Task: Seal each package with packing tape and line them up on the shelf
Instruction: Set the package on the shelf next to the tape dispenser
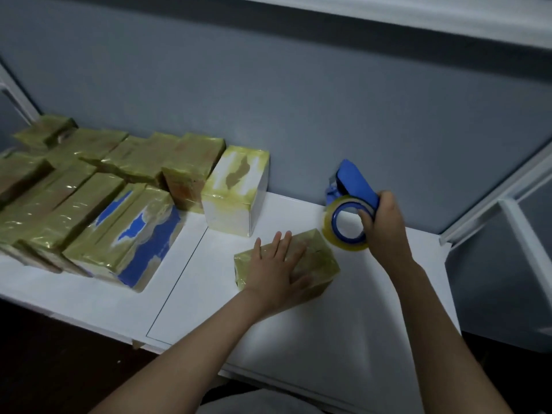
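Many packages (pixel 89 204), wrapped in yellowish tape, stand packed in rows at the left of the shelf (pixel 328 309). The far ones blur together, so no exact count can be given. Judged sealed and placed.

- Blue box (pixel 143 234): front of the group, taped over with blue showing through the gaps. It lies tilted against its neighbours.
- White box (pixel 236 189): just right of the group, near the wall (pixel 298 100). Tape covers its top and edges; the sides look largely bare. Judged to be the end of the line so far. Whether its sealing is complete cannot be told.
- Loose package (pixel 316 264): small, lying apart from the row toward the front middle of the shelf, with tape on every visible face.
- Left hand (pixel 277 270): rests flat on top of the loose package, fingers straight and spread, pressing it down.
- Dispenser (pixel 352 180): blue, carrying a roll (pixel 331 231) of clear tape.
- Right hand (pixel 385 225): grips the dispenser handle, fingers curled round it, with the roll just beside the loose package's far right corner. Whether a strip runs from roll to package cannot be told.

Progress: judged late in the task, with most packages done.

Left to do: finish and cut the tape on the loose package, then set it in line beside the white box. No untaped package shows in view.
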